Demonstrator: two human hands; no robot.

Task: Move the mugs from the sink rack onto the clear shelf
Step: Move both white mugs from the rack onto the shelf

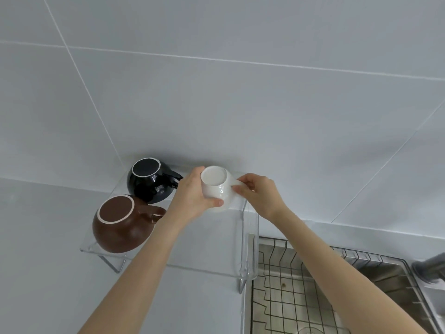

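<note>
Now | left hand point(192, 196) cups inverted white mug point(216, 186) | right hand point(260, 194) grip pinches handle | over clear shelf point(204, 249)

Soft, even daylight fills my view; the white mug point(215, 186) shows a small glare, faint shadows sit behind the mugs, tile lines bend at the edges, the faucet point(431, 268) blurs.

A wall of large pale grey glossy tiles point(240, 97) with thin white grout lines fills most of the view. Below it lies a smooth pale grey table point(43, 249). At the lower right sits a stainless steel sink basin point(375, 278). The light is soft and even, with faint shadows.
</note>
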